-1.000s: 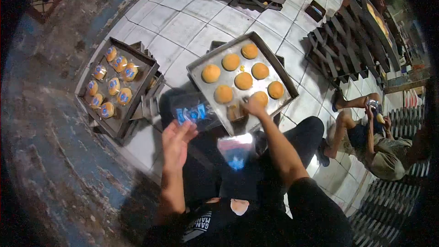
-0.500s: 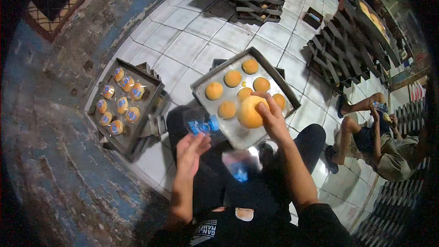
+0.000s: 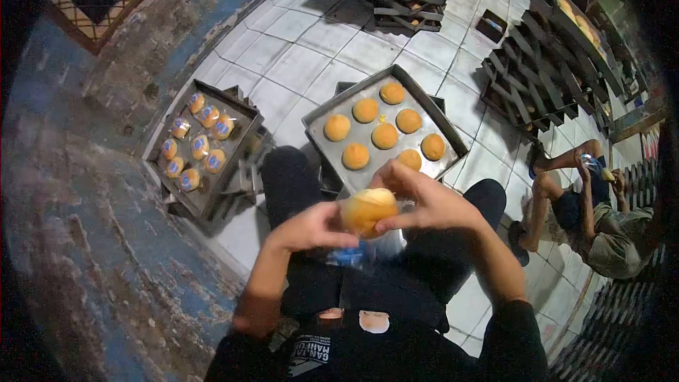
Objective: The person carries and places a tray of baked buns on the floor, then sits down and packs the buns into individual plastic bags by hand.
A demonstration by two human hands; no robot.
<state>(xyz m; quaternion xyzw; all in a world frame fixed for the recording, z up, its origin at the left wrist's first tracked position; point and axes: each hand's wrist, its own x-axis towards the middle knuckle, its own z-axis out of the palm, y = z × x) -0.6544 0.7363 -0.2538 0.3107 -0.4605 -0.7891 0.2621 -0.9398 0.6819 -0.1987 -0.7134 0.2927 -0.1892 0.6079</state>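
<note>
Right hand (image 3: 435,204) had brought a gripped, round golden bun (image 3: 368,213) to a clear blue-printed plastic bag (image 3: 348,255); left hand (image 3: 311,230) seemingly pinched the bag.

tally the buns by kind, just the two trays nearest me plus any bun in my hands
Wrapped buns on the left tray: 9
Bare buns on the middle tray: 8
Bun between left hand and right hand: 1
Total: 18
</note>
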